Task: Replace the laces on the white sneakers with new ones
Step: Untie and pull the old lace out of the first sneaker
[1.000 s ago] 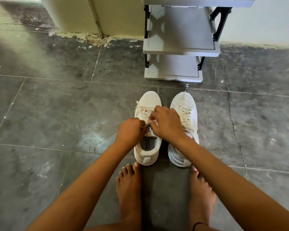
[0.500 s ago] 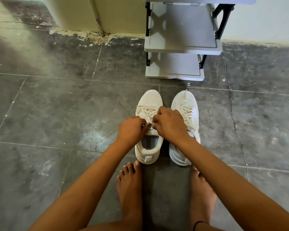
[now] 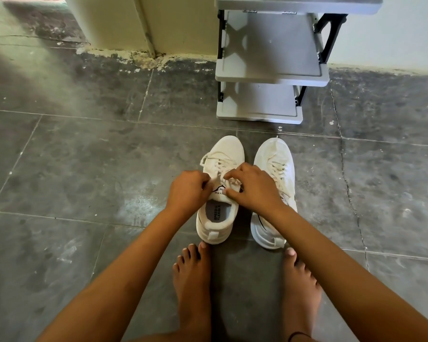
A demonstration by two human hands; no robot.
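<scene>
Left sneaker (image 3: pixel 229 149) and right sneaker (image 3: pixel 274 156) stand side by side mid-floor (image 3: pixel 84 169), toes toward the far wall, both laced. Left hand (image 3: pixel 188 191) and right hand (image 3: pixel 255 188) are at the left sneaker's tongue, fingers curled narrow and pinching its lace (image 3: pixel 220 165). Step, as judged: undoing the knot. Next: slacken it, then draw the lace out eyelet by eyelet.

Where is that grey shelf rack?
Top of the head view, right of centre: the grey rack stands by the wall, just beyond the sneakers.
</scene>
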